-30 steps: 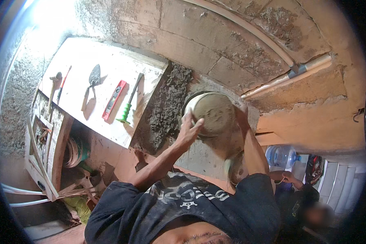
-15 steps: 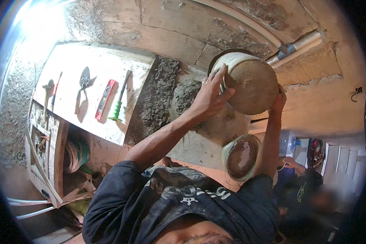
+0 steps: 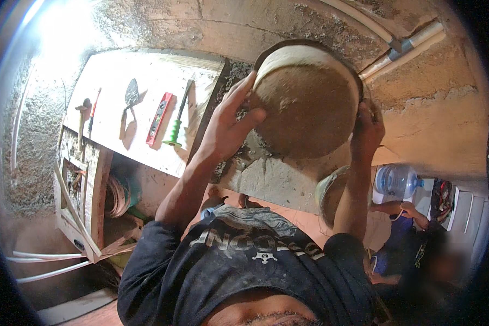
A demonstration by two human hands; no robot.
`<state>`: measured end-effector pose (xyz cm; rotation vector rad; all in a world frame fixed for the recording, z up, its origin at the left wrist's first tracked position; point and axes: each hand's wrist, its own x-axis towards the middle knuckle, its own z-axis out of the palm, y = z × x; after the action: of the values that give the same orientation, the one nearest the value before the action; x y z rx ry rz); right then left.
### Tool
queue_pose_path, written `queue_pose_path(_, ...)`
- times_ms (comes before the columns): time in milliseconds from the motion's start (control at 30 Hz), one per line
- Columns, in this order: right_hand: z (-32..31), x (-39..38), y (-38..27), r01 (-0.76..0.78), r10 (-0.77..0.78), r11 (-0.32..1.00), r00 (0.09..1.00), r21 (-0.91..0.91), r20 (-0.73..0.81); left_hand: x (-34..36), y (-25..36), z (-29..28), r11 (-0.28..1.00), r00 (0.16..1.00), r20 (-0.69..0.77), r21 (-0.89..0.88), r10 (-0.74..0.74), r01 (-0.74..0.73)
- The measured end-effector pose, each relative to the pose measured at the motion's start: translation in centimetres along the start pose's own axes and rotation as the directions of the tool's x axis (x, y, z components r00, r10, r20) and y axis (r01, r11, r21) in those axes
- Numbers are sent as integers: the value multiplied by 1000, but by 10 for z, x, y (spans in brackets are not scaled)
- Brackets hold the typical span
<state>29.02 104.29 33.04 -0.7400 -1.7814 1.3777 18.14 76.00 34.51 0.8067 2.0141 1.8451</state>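
Observation:
My left hand [image 3: 228, 127] and my right hand [image 3: 367, 127] grip opposite sides of a large round bucket [image 3: 304, 111], raised in front of me. Its broad round face, coated in grey-brown mortar, is turned toward me, with a pale band along the top. It hides much of the grey concrete surface [image 3: 255, 179] beneath. On a white board [image 3: 92, 70] to the left lie a hammer [image 3: 82, 114], a red-and-black tool [image 3: 94, 108], a trowel [image 3: 131, 98], a red spirit level [image 3: 158, 117] and a chisel [image 3: 175, 130] with a green grip.
A second bucket [image 3: 331, 195] stands below my right forearm. A co-worker [image 3: 413, 214] is at the lower right by a blue water jug [image 3: 395, 182] and white steps [image 3: 467, 217]. Pipes [image 3: 405, 46] run along the wall. A wooden frame [image 3: 79, 185] and hose coil [image 3: 119, 195] sit left.
Both hands lifted the bucket off the grey surface, uncovering a mortar mound seen half a second ago. The bucket now looms larger in the view and covers most of that spot.

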Motion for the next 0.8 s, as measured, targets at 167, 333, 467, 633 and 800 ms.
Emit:
queue_pose_path(167, 16, -56, 24, -156, 156, 988, 987, 7, 51, -66, -39, -25, 997, 997, -38, 48, -62, 64)
queue_pose_path(333, 24, -104, 62, -146, 154, 987, 979, -74, 134, -133, -71, -31, 999, 998, -53, 1, -42, 42)
queue_pose_path(467, 17, -125, 151, -129, 224, 927, 944, -351, 244, -181, -158, -3, 928, 943, 49, -170, -329, 333)
queue_pose_path(633, 21, -135, 156, -4, 109, 929, 959, -370, 261, -179, -173, -3, 876, 945, 96, -354, -313, 326)
queue_pose_path(800, 47, -141, 102, 52, 58, 903, 969, -427, 241, -186, -176, -21, 792, 932, 182, -491, -313, 362)
